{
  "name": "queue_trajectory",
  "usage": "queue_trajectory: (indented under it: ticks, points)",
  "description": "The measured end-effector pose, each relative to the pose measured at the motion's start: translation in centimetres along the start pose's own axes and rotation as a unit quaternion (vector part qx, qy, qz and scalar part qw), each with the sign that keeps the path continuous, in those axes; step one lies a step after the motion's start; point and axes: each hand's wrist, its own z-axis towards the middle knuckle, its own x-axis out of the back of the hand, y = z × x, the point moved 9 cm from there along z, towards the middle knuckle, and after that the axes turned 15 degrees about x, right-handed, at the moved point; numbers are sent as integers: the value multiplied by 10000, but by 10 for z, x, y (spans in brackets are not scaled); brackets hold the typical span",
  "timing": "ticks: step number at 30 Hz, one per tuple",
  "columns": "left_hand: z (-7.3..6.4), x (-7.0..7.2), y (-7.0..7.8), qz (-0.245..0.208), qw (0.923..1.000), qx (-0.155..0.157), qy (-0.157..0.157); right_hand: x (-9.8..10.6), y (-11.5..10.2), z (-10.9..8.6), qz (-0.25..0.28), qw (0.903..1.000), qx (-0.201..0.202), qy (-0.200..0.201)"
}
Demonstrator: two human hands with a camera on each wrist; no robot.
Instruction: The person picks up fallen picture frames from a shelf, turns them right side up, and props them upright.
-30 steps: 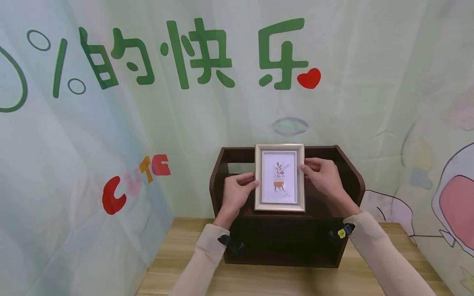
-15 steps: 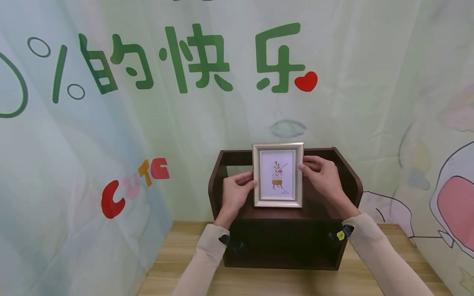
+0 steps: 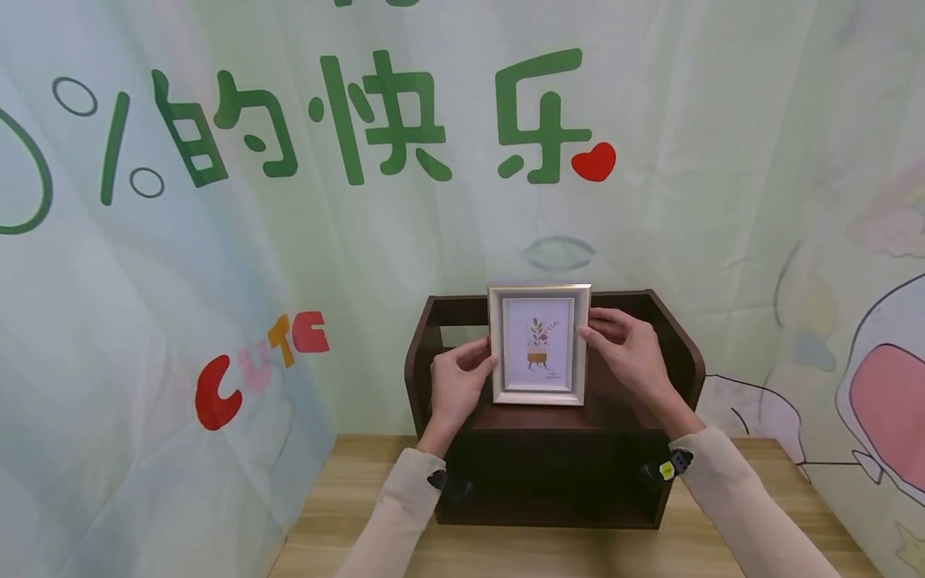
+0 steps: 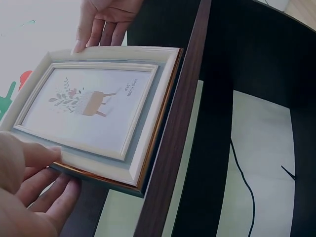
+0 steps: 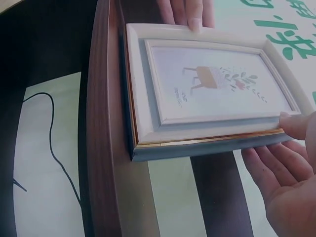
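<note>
A cream picture frame (image 3: 539, 345) with a potted-plant print is held upright at the upper shelf of a dark brown shelf unit (image 3: 549, 474). My left hand (image 3: 458, 393) pinches its left edge, thumb on the front and fingers behind. On the opposite edge, a little higher, my right hand (image 3: 630, 353) pinches it the same way. In the left wrist view the frame (image 4: 98, 108) shows its grey-blue inner border, close to the shelf board (image 4: 177, 128). The right wrist view shows the frame's lower edge (image 5: 131, 98) beside the board; whether they touch I cannot tell.
The shelf unit stands on a wood-grain table (image 3: 347, 498) against a printed fabric backdrop (image 3: 405, 241). Its side panels (image 3: 675, 337) rise on both sides of the hands. A thin black cable (image 4: 242, 173) shows through the opening at the unit's back.
The picture frame has shifted slightly left in the head view, and its lower edge sits a bit farther back on the shelf. Both hands keep their hold on it.
</note>
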Motion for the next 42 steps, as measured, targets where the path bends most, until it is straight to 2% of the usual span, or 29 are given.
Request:
queue_trajectory:
  ticks: [11,18,27,32,42]
  points:
    - [-5,-4,2,368,9990,-207,173,-9,22,-25,258,9978,-234,-565]
    - [-6,-8,5,453,9983,-330,164,-10,30,-33,350,9973,-249,-589]
    - [4,-14,6,318,9984,-473,26,-6,15,-43,273,9990,55,-347]
    - [13,-16,6,337,9979,-555,0,-12,7,-49,483,9982,60,-358]
    - [33,-29,2,597,9972,-413,-150,-29,-10,-54,795,9958,276,-363]
